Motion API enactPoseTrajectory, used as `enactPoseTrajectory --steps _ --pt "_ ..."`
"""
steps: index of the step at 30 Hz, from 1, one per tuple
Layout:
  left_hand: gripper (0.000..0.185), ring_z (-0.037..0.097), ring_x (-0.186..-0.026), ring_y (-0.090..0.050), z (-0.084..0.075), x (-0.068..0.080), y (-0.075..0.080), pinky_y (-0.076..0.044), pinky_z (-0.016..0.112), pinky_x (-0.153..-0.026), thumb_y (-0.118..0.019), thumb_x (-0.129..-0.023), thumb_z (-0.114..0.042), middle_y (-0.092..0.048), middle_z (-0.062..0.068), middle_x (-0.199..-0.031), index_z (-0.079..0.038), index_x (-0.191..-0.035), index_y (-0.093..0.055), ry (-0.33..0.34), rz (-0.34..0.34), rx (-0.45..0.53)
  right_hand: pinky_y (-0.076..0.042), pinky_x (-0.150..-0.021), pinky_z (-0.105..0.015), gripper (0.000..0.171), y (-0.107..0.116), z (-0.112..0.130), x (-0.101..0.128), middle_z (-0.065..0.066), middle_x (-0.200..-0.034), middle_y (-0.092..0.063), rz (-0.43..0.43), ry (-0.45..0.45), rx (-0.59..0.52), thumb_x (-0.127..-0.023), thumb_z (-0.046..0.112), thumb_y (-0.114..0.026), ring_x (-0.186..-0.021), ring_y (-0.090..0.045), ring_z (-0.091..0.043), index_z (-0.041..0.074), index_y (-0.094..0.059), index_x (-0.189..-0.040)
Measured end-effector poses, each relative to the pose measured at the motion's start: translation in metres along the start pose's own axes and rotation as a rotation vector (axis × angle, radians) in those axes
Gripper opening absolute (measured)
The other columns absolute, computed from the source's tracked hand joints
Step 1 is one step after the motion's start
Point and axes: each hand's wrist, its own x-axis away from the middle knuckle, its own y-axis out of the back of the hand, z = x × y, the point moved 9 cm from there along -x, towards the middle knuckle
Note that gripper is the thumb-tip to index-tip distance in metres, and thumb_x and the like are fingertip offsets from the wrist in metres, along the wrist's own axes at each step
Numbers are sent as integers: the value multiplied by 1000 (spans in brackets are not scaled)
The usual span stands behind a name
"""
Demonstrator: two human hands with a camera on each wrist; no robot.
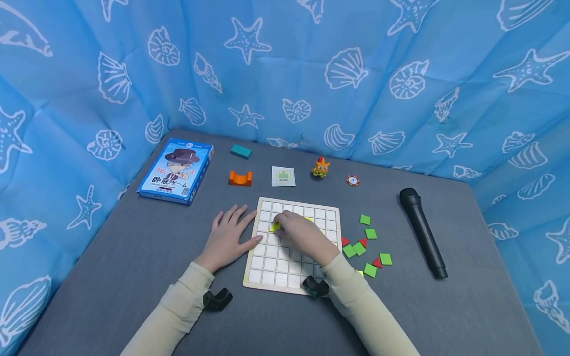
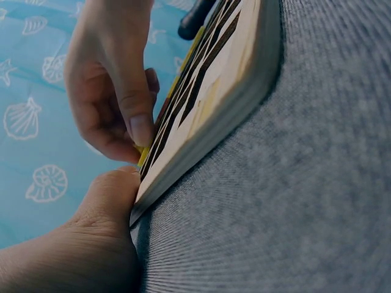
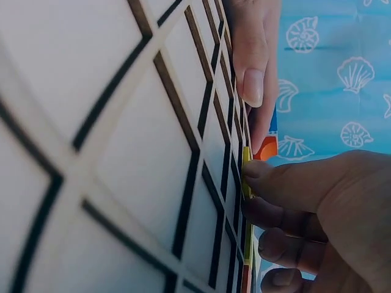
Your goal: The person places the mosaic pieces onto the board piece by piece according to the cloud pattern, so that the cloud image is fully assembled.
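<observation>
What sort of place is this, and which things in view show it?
Probably an indoor play corner, though the wider room is hidden: a blue seashell-print cloth hangs behind a gray tabletop, where a gridded board lies.

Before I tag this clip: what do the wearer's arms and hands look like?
Left hand and right hand are bare, with no gloves or rings visible. Left sleeve and right sleeve are plain cream, long, ending at the wrists. A curved black device juts from each cuff, left device and right device, probably the wrist cameras. No cables visible.
</observation>
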Motion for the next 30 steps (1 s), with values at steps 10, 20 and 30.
enactPoseTrajectory --steps 10,20,30 --pt "73 34 -143 -21 -1 0 1 -11 61 -112 -48 -89 -65 -30 8 -155 -26 -149 -35 3 3 -13 -53 -78 -31 30 4 -1 5 0 -103 -66 -14 29 -27 -92 22 -65 -90 -63 -11 11 -60 -119" --pt "74 34 -144 -19 -1 -1 1 -10 61 -113 -48 -89 -65 -29 9 -155 -25 -150 -34 11 13 -9 -50 -66 -28 28 46 -29 42 1 -96 -64 -113 -36 -13 -90 19 -68 -77 -57 -9 12 -63 -116" --pt "74 34 -143 -21 -2 0 2 -11 61 -112 -50 -89 -63 -30 9 -155 -23 -149 -36 -3 -11 10 -40 -53 -23 21 62 -78 106 4 -83 -59 -56 -223 8 -87 16 -71 -62 -46 -7 10 -65 -106"
